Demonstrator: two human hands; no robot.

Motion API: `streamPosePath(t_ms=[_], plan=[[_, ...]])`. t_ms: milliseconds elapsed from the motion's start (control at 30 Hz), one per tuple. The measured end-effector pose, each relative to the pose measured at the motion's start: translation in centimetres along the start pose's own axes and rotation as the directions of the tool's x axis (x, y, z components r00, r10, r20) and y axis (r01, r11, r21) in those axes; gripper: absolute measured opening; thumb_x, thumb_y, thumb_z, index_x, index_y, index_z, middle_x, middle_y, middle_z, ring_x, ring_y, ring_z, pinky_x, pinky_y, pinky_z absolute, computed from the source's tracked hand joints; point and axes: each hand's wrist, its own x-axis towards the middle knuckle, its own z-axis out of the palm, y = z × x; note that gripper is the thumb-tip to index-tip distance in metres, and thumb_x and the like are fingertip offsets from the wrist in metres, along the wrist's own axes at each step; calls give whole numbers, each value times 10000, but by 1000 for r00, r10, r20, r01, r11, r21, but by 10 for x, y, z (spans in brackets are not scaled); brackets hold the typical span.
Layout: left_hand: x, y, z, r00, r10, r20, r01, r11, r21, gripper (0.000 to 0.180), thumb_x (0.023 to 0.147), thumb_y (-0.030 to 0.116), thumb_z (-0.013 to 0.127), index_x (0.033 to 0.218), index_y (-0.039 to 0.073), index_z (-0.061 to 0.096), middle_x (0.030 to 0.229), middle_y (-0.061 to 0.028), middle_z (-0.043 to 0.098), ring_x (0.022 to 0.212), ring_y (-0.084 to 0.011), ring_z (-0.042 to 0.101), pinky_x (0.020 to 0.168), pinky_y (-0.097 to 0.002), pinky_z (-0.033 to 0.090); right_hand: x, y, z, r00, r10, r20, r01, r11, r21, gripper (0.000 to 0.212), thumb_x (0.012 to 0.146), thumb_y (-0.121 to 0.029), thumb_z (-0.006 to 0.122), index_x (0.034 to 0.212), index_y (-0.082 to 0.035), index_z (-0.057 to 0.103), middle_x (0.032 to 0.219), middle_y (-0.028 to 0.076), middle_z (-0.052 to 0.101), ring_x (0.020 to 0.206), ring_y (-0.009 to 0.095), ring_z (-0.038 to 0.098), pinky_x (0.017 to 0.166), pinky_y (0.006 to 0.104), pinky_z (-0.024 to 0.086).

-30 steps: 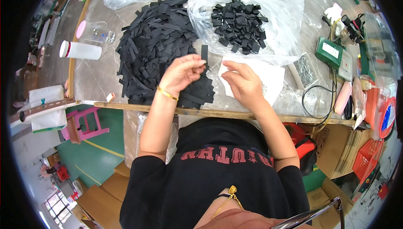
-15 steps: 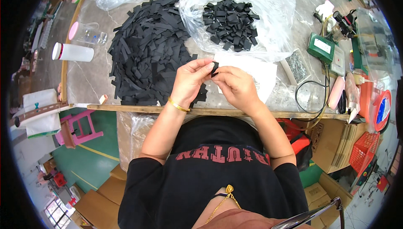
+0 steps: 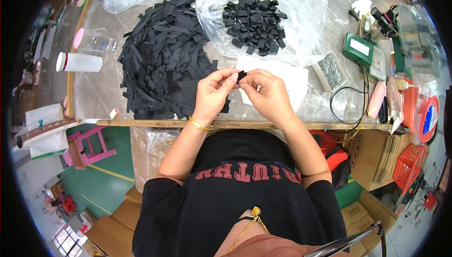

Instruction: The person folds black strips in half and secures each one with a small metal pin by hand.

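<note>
Between the fingertips of both hands is a small black fabric strip, held above the table near its front edge. My left hand, with a gold bangle at the wrist, pinches its left end between thumb and fingers. On the other side, my right hand is closed with its fingertips at the strip; whether anything small is in them is hidden. A big heap of loose black strips lies to the left. Farther back, folded black pieces are piled on a clear plastic bag. White paper lies under my right hand.
An open box of small metal parts stands right of the paper. Beyond it are a green device and looping black cables. A white bottle and a clear jar lie at the left. A wooden strip edges the table.
The black strip has turned from upright to slanting between my fingers. My right fingers have come closer to my left ones. The whole view has shifted slightly.
</note>
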Motion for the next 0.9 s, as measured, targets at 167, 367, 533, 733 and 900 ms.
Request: streamPosePath(t_ms=[167, 367, 533, 733, 900], plan=[[1, 0, -2, 997, -79, 4, 78, 984, -159, 185, 858, 64, 590, 1009, -39, 618, 918, -85, 642, 791, -128, 613, 722, -254, 516, 2, -4, -3, 1000, -19, 17, 19, 998, -55, 65, 753, -32, 620, 800, 9, 640, 829, 86, 631, 631, 178, 583, 568, 274, 455], [3, 3, -5, 990, -135, 44, 141, 974, -176, 169, 843, 5, 570, 998, -43, 616, 932, -125, 641, 820, -176, 626, 739, -313, 532, 2, -12, -5, 999, -23, 29, 26, 993, -115, 64, 746, -33, 615, 794, 1, 639, 834, 90, 632, 634, 207, 595, 576, 293, 466], [6, 7, -7, 976, -219, 20, 217, 941, -260, 140, 825, 2, 593, 954, -34, 633, 892, -117, 651, 794, -173, 631, 719, -306, 531, 0, -15, -8, 998, -52, 36, 55, 996, -76, 54, 742, -25, 619, 790, -3, 630, 835, 99, 627, 676, 228, 606, 601, 311, 480], [5, 15, -4, 993, -116, 33, 115, 993, 37, 142, 830, 46, 620, 947, -33, 639, 831, -46, 647, 724, -84, 589, 656, -210, 487, 8, -8, -19, 994, -26, -104, 31, 999, 43, 54, 765, -42, 628, 807, -8, 624, 827, 110, 636, 687, 218, 621, 599, 287, 483], [5, 18, -2, 987, -113, 111, 89, 975, 203, 140, 846, 50, 598, 957, -25, 637, 820, -21, 641, 713, -49, 555, 640, -189, 459, 7, -2, -13, 989, 145, -1, -142, 969, 201, 94, 793, -61, 616, 865, -2, 632, 811, 135, 645, 661, 193, 627, 590, 278, 478]])
